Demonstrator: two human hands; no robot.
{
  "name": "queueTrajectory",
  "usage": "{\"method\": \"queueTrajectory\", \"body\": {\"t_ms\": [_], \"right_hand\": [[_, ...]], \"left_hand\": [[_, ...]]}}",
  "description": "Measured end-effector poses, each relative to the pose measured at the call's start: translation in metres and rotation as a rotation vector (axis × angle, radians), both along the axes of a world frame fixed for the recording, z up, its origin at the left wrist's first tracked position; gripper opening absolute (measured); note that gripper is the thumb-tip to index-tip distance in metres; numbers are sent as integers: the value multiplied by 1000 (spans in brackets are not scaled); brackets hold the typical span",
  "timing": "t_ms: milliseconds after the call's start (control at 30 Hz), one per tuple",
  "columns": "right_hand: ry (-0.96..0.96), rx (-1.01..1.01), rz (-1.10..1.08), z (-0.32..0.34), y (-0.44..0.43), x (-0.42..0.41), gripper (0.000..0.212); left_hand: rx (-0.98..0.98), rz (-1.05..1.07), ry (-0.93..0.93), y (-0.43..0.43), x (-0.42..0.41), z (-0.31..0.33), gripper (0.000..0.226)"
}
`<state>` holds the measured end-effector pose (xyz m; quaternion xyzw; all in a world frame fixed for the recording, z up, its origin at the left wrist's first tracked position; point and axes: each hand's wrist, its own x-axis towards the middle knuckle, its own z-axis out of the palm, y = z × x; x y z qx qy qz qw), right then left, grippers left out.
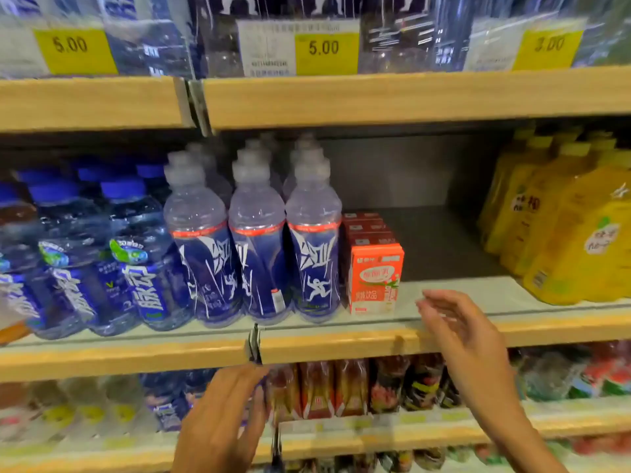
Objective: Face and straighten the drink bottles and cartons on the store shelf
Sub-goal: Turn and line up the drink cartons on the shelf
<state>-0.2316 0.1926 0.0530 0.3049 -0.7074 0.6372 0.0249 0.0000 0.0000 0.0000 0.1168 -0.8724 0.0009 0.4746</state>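
On the middle shelf (341,346) stand three rows of clear sports bottles with dark blue labels (256,254), fronts at the shelf edge. Right of them a row of red and white drink cartons (375,278) runs back. Blue-capped water bottles (136,254) fill the left, some leaning. My right hand (457,332) hovers open in front of the shelf edge, just right of the front carton, holding nothing. My left hand (225,414) is lower, fingers straight, in front of the shelf below near a blue bottle; whether it touches is unclear.
Yellow tea bottles (563,233) crowd the right end of the middle shelf, with a bare gap between them and the cartons. The lower shelf holds red cartons (334,387) and dark bottles. Price tags (324,47) hang on the top shelf.
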Motion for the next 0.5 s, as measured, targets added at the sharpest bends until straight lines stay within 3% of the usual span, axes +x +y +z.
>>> {"method": "queueTrajectory", "body": {"t_ms": [100, 267, 500], "right_hand": [[30, 82, 38, 5, -35, -10, 44], [19, 119, 45, -9, -68, -20, 51], [68, 153, -44, -14, -79, -25, 60]], "left_hand": [[-269, -191, -146, 16, -55, 24, 29], [-577, -318, -406, -10, -96, 11, 36], [-793, -305, -389, -41, -114, 5, 45]]}}
